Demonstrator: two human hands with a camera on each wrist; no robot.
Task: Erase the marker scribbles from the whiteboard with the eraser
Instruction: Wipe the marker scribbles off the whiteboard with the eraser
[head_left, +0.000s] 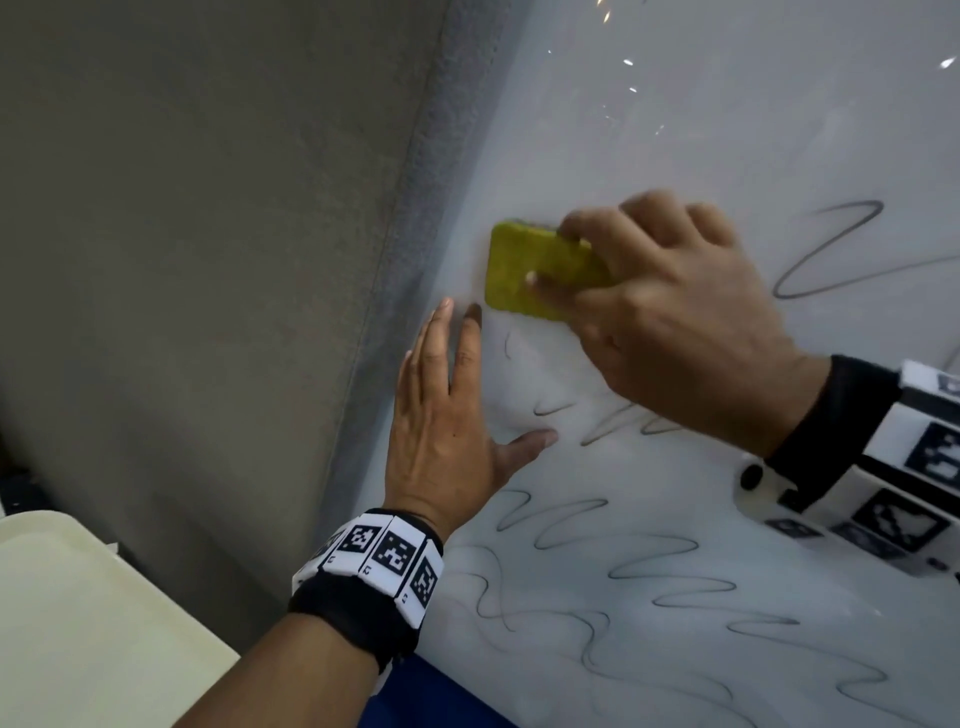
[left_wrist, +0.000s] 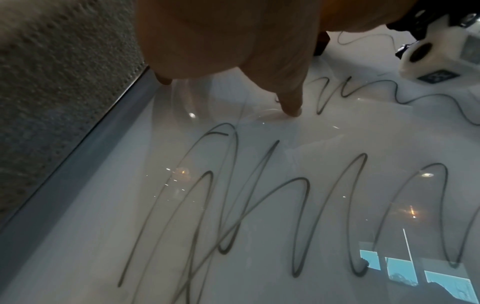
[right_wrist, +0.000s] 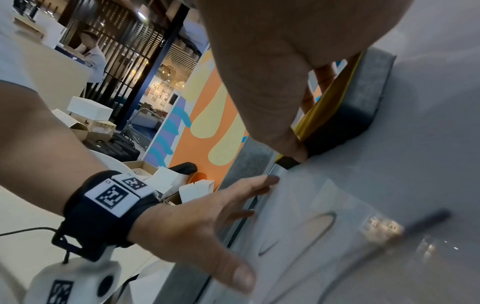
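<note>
My right hand grips the unlabelled yellow eraser; my left hand lies spread, seemingly flat on the whiteboard, scribbles below, illegible.

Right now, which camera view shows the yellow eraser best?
The head view: the eraser shows its whole yellow back, gripped by the right hand against the whiteboard. The right wrist view shows only its edge and dark felt, partly behind fingers. The left wrist view shows none of it.
</note>
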